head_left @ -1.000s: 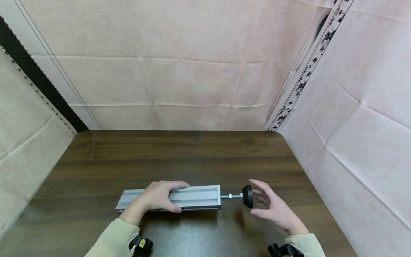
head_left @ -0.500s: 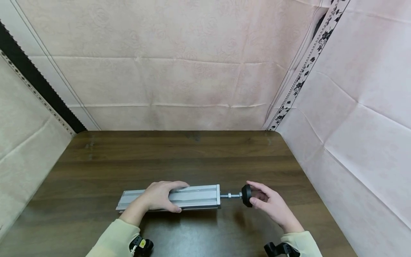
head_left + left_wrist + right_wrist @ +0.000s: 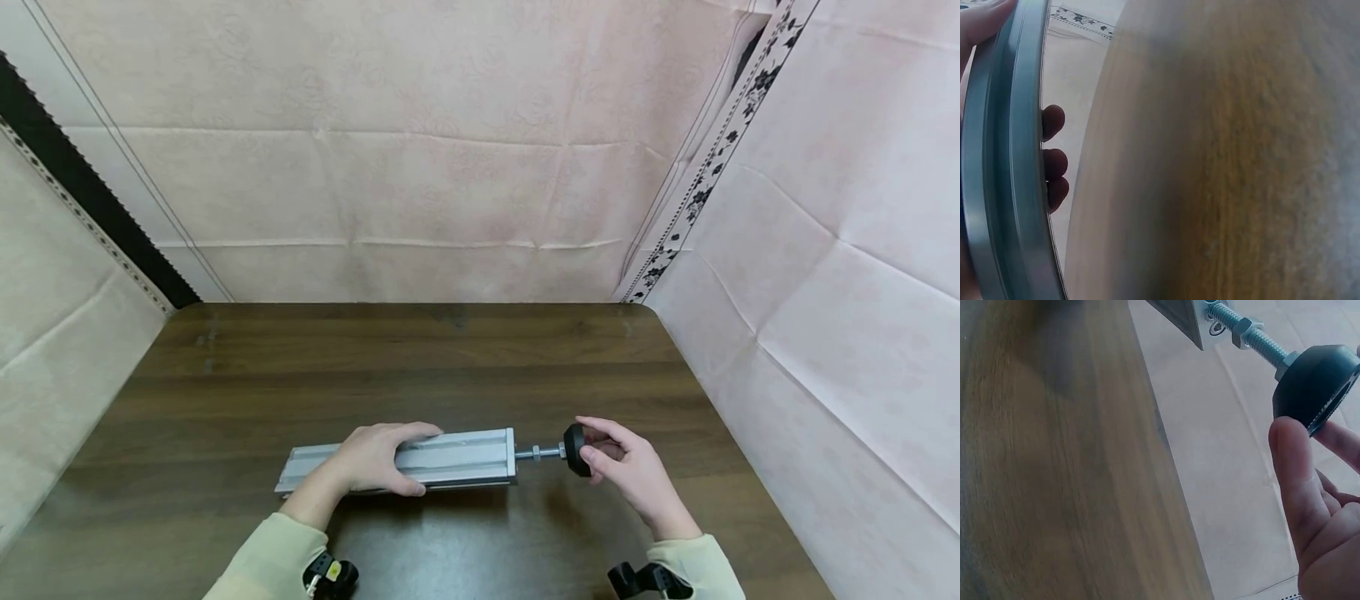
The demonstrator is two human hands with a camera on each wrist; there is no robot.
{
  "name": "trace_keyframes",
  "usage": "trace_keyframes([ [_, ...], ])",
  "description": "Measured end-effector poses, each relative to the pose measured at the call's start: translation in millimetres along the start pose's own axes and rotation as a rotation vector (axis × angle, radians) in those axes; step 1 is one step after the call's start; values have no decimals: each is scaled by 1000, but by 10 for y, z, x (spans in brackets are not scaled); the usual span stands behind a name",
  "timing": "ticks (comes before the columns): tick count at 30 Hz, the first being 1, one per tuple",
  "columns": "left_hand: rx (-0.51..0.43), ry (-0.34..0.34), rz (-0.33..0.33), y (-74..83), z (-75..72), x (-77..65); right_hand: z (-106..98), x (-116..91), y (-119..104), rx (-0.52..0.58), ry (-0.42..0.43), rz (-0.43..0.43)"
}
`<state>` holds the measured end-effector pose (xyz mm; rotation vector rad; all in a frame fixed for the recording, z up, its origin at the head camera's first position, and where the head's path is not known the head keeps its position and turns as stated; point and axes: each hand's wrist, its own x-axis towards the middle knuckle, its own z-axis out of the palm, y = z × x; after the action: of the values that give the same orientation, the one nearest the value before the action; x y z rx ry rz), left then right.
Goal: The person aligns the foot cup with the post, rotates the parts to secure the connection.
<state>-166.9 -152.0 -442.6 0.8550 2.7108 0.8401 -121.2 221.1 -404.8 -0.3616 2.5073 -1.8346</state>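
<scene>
Step in hand, as we judge it: adjusting one black foot (image 3: pixel 574 450) on its threaded rod (image 3: pixel 538 453), at the end of one grooved metal profile (image 3: pixel 457 457). Next move, we reckon: a twist at the foot's rim, against a steady left hold. Foot's place: between thumb and fingers of the right hand (image 3: pixel 628 475), which we find part-closed, pinching its rim, palm apart. Profile's place: above the wooden table (image 3: pixel 412 358), in the left hand (image 3: pixel 371 457), thumb and fingers spread wide, gripping opposite edges.
</scene>
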Motion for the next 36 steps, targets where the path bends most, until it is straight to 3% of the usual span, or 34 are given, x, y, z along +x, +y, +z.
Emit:
trace_keyframes([
  [10, 71, 31, 25, 26, 50, -15, 47, -12, -17, 10, 68, 48],
  [15, 90, 21, 23, 14, 58, -17, 97, 4, -17, 45, 104, 145],
  [19, 105, 27, 19, 2, 40, -23, 115, 17, -38, 49, 105, 206],
  [23, 111, 40, 23, 6, -3, -25, 98, 11, -58, 46, 73, 213],
  [28, 111, 23, 7, 22, -75, -31, 16, -12, -24, 16, -12, 126],
  [34, 113, 2, -17, 19, -115, -19, -103, -65, 128, 22, -252, -216],
  [36, 108, -3, -22, 15, -122, -19, -98, -64, 139, 15, -294, -284],
])
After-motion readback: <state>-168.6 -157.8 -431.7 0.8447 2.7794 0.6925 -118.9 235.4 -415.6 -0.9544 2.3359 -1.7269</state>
